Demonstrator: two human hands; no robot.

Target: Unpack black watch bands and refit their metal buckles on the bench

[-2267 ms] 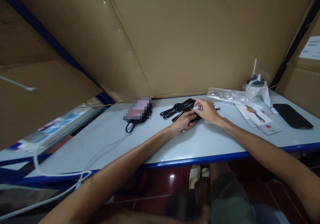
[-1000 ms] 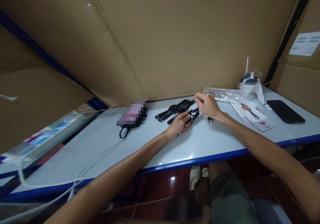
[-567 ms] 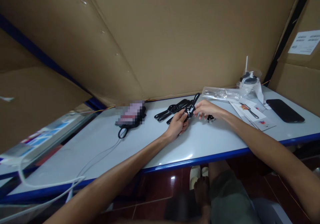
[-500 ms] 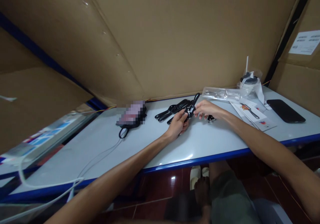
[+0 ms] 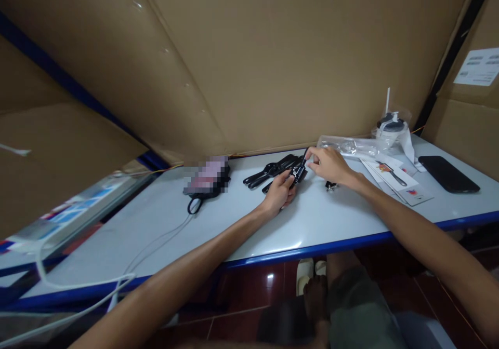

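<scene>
My left hand (image 5: 279,193) holds a small black watch-like device (image 5: 299,172) just above the pale table (image 5: 241,224). My right hand (image 5: 330,164) pinches the strap end of that same device near its top. Behind the hands lies a pile of black straps (image 5: 271,168). A small black part (image 5: 330,186) sits on the table under my right wrist.
A blurred dark pouch (image 5: 208,178) with a cable lies to the left. Clear plastic bags (image 5: 346,145), printed cards (image 5: 397,180), a lidded cup (image 5: 392,125) and a black phone (image 5: 448,173) are at the right. Cardboard walls stand behind and at both sides.
The device was lifted and tilted up off the table, with its strap end raised. My right hand let go for a moment, then took hold of the strap end again.
</scene>
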